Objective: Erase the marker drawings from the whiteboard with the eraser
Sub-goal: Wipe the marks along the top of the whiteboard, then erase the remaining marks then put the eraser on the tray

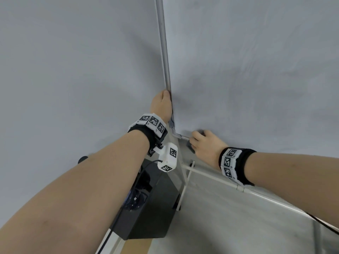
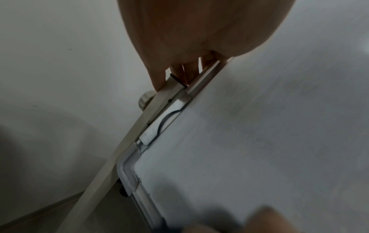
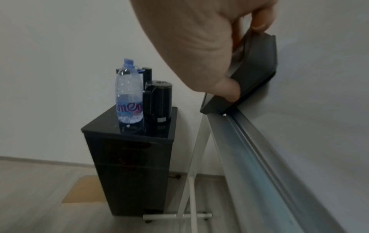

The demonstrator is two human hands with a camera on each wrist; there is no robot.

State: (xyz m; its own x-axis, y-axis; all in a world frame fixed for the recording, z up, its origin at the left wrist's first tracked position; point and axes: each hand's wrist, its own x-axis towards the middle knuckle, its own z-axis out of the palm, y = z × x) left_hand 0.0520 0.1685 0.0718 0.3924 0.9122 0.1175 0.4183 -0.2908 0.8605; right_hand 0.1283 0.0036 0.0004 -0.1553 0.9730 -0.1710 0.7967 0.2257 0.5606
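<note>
The whiteboard (image 1: 247,70) fills the right of the head view, its face showing only faint grey smudges. My left hand (image 1: 162,105) grips the board's metal left frame (image 1: 165,52) just above the lower left corner; its fingers (image 2: 159,78) curl round the frame's back edge. My right hand (image 1: 205,145) holds a black eraser (image 3: 257,67) against the board's bottom edge, thumb and fingers pinching its sides. The eraser (image 1: 190,146) sits at the lower left corner, over the bottom rail (image 3: 259,157).
A black cabinet (image 3: 129,165) stands left of the board, carrying a water bottle (image 3: 128,93) and a black device (image 3: 157,102). The board's white stand legs (image 3: 189,189) rest on a light floor. A white wall (image 1: 73,61) lies behind.
</note>
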